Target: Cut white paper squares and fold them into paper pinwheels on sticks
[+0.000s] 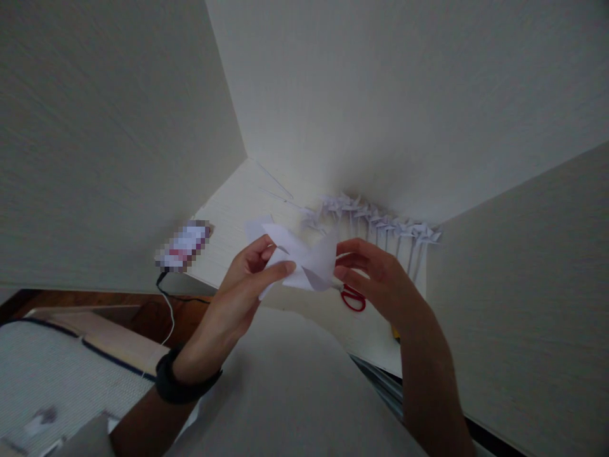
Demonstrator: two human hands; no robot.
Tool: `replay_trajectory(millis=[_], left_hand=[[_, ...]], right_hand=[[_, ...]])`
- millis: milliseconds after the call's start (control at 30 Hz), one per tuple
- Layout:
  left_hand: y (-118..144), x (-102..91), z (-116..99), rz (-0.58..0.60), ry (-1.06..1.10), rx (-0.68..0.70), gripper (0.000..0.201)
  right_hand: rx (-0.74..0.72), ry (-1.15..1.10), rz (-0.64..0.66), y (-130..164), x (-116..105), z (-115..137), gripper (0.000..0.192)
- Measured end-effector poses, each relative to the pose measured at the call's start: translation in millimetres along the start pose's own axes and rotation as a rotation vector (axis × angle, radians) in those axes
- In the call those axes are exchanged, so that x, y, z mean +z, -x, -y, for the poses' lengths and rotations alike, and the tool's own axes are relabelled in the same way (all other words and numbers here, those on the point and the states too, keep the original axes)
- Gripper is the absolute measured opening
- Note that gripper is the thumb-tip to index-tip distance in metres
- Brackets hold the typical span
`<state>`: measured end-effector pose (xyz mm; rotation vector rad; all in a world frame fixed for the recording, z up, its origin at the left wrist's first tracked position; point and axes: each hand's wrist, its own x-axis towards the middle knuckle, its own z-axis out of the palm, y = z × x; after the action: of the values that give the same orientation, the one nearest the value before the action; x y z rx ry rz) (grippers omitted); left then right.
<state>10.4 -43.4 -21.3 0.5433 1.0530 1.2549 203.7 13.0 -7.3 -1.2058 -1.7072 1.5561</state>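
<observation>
Left hand (pixel 247 282) and right hand (pixel 375 276), each grip pinching folded white paper (pixel 304 260), red scissors (pixel 353 298) (half hidden) behind

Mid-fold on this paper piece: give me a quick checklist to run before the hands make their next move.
1. Left hand pinches the folded white paper with thumb and fingers: ok.
2. Right hand grips the paper's right edge: ok.
3. Paper held off the desk, free of other things: ok.
4. Fold lines aligned: cannot tell, too dim.
5. Red-handled scissors lie on the desk under the right hand, untouched: ok.
6. Row of finished paper pinwheels stands apart by the wall: ok.
</observation>
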Motion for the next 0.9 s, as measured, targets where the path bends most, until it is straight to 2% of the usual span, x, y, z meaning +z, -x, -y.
replay_trajectory(millis=[100,200,267,333,433,533,667,800,900], left_hand=[[0.1,2.9,2.6,-0.047,0.024,0.030,0.021],[0.7,4.8,4.0,-0.099,0.024,0.074,0.025],[1.5,5.6,4.4,-0.121,0.032,0.091,0.026],[2.2,6.2,4.4,-0.128,0.038,0.095,0.028],[2.2,6.5,4.1,-0.117,0.031,0.094,0.027],[1.4,6.6,3.8,-0.077,0.023,0.093,0.027],[1.2,6.6,2.8,-0.039,0.024,0.098,0.031],[3.1,7.6,0.9,-0.034,0.038,0.072,0.033],[4.4,8.8,0.3,-0.047,0.051,0.057,0.033]], right_hand=[[0.015,0.008,0.020,4.1,7.9,-3.6,0.008],[-0.007,0.021,-0.091,6.1,13.4,-1.9,0.014],[-0.065,0.033,-0.169,7.5,14.9,-0.2,0.020],[-0.175,0.075,-0.181,9.3,14.7,1.6,0.017],[-0.360,0.230,-0.079,13.3,11.6,5.6,0.022],[-0.444,0.387,0.047,18.6,6.3,11.4,0.030],[-0.472,0.465,0.113,23.6,-1.9,16.7,0.019],[-0.454,0.439,0.136,25.8,-6.2,18.8,0.009],[-0.426,0.426,0.140,27.3,-3.8,20.1,0.015]])
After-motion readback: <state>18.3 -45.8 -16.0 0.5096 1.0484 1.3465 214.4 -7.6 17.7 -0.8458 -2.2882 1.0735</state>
